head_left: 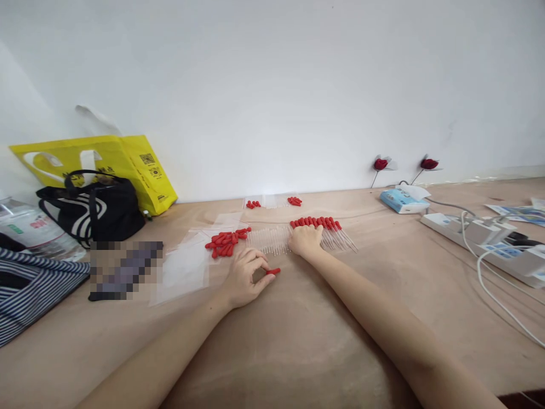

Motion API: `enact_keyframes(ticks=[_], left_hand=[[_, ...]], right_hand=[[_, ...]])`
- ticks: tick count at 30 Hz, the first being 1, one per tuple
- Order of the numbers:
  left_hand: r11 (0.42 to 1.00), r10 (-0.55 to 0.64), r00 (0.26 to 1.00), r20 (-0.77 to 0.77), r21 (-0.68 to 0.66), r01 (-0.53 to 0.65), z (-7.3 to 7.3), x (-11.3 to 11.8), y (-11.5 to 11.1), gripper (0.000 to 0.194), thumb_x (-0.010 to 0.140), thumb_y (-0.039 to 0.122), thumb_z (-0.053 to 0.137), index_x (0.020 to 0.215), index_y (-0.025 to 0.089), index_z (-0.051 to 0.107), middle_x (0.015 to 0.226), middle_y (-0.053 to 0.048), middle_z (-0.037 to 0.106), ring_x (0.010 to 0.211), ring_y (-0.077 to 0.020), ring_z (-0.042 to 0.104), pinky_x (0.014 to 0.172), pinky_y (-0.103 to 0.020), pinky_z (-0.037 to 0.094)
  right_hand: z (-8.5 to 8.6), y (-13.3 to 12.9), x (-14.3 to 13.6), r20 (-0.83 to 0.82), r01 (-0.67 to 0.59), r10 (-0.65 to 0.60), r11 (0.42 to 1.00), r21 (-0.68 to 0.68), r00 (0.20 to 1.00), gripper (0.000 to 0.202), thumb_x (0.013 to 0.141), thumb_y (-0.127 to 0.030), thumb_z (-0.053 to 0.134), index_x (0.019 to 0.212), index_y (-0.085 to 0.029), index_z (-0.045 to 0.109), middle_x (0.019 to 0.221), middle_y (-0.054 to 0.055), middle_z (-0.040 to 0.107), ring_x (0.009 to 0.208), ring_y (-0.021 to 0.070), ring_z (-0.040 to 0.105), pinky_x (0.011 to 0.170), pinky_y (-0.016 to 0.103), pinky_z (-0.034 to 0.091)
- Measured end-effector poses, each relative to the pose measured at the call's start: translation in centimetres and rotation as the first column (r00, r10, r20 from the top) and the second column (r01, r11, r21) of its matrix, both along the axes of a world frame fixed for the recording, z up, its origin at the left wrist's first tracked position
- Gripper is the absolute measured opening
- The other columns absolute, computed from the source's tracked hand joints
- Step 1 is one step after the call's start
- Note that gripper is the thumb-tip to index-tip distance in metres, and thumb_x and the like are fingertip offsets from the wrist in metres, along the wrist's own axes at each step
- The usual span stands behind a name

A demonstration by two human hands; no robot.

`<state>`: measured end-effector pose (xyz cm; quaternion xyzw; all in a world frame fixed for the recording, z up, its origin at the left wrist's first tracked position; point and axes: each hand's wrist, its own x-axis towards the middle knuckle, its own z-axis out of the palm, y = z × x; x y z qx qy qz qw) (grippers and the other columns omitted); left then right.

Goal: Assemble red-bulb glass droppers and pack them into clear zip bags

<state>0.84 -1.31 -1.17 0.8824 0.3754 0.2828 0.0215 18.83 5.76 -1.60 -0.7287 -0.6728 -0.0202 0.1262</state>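
Observation:
My left hand (247,278) pinches a small red rubber piece (273,271) between thumb and fingertips, just above the table. To its right, my right hand (305,240) has curled fingers over a row of clear thin tubes; whether it grips one is hidden. Bare clear tubes (268,238) lie side by side between the hands. Several tubes topped with red bulbs (317,221) fan out behind and right of my right hand. A loose pile of red bulbs (223,243) rests on clear plastic bags (187,267) behind my left hand.
Small red clusters (294,201) lie near the wall. At the left are a yellow bag (145,170), a black bag (114,207) and striped cloth (38,289). A tissue pack (402,201), power strips (511,264) with cables, and two dark red flowers (381,164) are at the right.

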Motion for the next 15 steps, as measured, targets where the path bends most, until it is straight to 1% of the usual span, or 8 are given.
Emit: enact_keyframes(ticks=[3, 5, 7, 8, 9, 11, 13, 15], left_hand=[[0.999, 0.006, 1.000, -0.026, -0.042, -0.007, -0.1, 0.2, -0.2, 0.011, 0.073, 0.029, 0.056, 0.076, 0.019, 0.059, 0.089, -0.004, 0.058, 0.087, -0.0194, 0.051, 0.080, -0.037, 0.037], [0.999, 0.011, 0.999, -0.051, -0.034, -0.013, -0.1, 0.2, -0.2, 0.017, 0.072, 0.030, 0.057, 0.085, 0.020, 0.061, 0.094, -0.004, 0.059, 0.092, -0.0208, 0.051, 0.084, -0.040, 0.035], [1.000, 0.000, 0.997, -0.083, -0.008, 0.000, -0.3, 0.2, -0.2, 0.025, 0.071, 0.035, 0.058, 0.092, 0.022, 0.062, 0.101, -0.005, 0.059, 0.097, -0.0226, 0.050, 0.088, -0.043, 0.031], [1.000, -0.007, 0.995, -0.097, 0.004, 0.008, -0.4, 0.3, -0.2, 0.027, 0.071, 0.038, 0.058, 0.093, 0.023, 0.063, 0.104, -0.005, 0.059, 0.099, -0.0233, 0.049, 0.090, -0.044, 0.029], [1.000, -0.010, 0.994, -0.107, 0.014, 0.011, -0.5, 0.3, -0.1, 0.027, 0.072, 0.040, 0.057, 0.093, 0.023, 0.063, 0.106, -0.005, 0.059, 0.101, -0.0237, 0.048, 0.091, -0.045, 0.027], [1.000, 0.001, 0.994, -0.113, 0.026, 0.002, -0.9, 0.5, 0.0, 0.024, 0.075, 0.039, 0.055, 0.092, 0.025, 0.065, 0.108, -0.004, 0.059, 0.103, -0.0235, 0.048, 0.092, -0.046, 0.026], [0.999, 0.029, 0.994, -0.107, 0.037, -0.025, -1.1, 0.7, 0.2, 0.018, 0.078, 0.035, 0.052, 0.088, 0.027, 0.066, 0.107, -0.003, 0.060, 0.104, -0.0228, 0.047, 0.093, -0.046, 0.024], [0.997, 0.055, 0.994, -0.099, 0.051, -0.050, -1.1, 0.9, 0.2, 0.015, 0.079, 0.031, 0.051, 0.083, 0.028, 0.066, 0.105, -0.001, 0.061, 0.103, -0.0221, 0.048, 0.093, -0.047, 0.022]], right_hand=[[0.3, -0.6, 0.1, 0.010, -0.021, 0.021, 1.000, 0.019, 1.000, 0.026, 0.077, -0.021, 0.042, 0.086, -0.007, 0.062, 0.091, 0.020, 0.061, 0.090, 0.0299, 0.051, 0.077, 0.042, 0.023], [0.5, -1.3, 0.5, 0.018, -0.048, 0.047, 0.998, 0.052, 0.999, 0.029, 0.080, -0.022, 0.039, 0.094, -0.006, 0.057, 0.098, 0.020, 0.059, 0.094, 0.0297, 0.049, 0.078, 0.041, 0.025], [0.5, -2.2, 1.3, 0.003, -0.137, 0.138, 0.985, 0.103, 0.990, 0.028, 0.084, -0.023, 0.035, 0.096, -0.007, 0.054, 0.099, 0.018, 0.058, 0.093, 0.0269, 0.049, 0.076, 0.037, 0.028], [0.3, -2.7, 1.8, -0.019, -0.217, 0.222, 0.966, 0.138, 0.975, 0.026, 0.085, -0.022, 0.033, 0.095, -0.009, 0.052, 0.097, 0.016, 0.058, 0.090, 0.0247, 0.050, 0.074, 0.035, 0.029], [0.0, -3.3, 2.4, -0.051, -0.308, 0.321, 0.935, 0.175, 0.946, 0.023, 0.085, -0.020, 0.032, 0.092, -0.010, 0.052, 0.094, 0.014, 0.058, 0.086, 0.0224, 0.051, 0.073, 0.033, 0.031], [-0.9, -4.4, 3.8, -0.106, -0.467, 0.502, 0.850, 0.244, 0.859, 0.021, 0.086, -0.017, 0.031, 0.087, -0.013, 0.051, 0.087, 0.011, 0.059, 0.080, 0.0188, 0.051, 0.069, 0.029, 0.033], [-1.8, -5.5, 5.2, -0.098, -0.550, 0.606, 0.769, 0.325, 0.790, 0.021, 0.086, -0.015, 0.031, 0.089, -0.014, 0.052, 0.084, 0.009, 0.059, 0.078, 0.0179, 0.051, 0.069, 0.029, 0.033], [-2.5, -6.6, 6.2, -0.040, -0.596, 0.661, 0.700, 0.394, 0.750, 0.024, 0.085, -0.012, 0.032, 0.100, -0.013, 0.051, 0.086, 0.009, 0.058, 0.079, 0.0180, 0.049, 0.072, 0.030, 0.033]])
